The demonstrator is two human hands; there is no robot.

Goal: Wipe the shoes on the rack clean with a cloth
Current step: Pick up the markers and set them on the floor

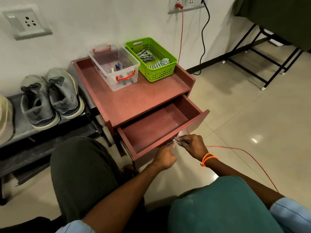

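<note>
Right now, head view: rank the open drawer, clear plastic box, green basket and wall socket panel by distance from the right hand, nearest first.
From the right hand:
1. Open drawer, at the fingertips.
2. Clear plastic box, on the cabinet top, left.
3. Green basket, cabinet top, right; close to the box, though slightly farther back.
4. Wall socket panel, above.

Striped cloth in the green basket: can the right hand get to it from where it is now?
Probably yes. The striped cloth lies loose in the open-topped green basket on the cabinet, nothing over it. The right hand is busy at the open drawer's front and must let go, then reach up over the drawer.
</note>
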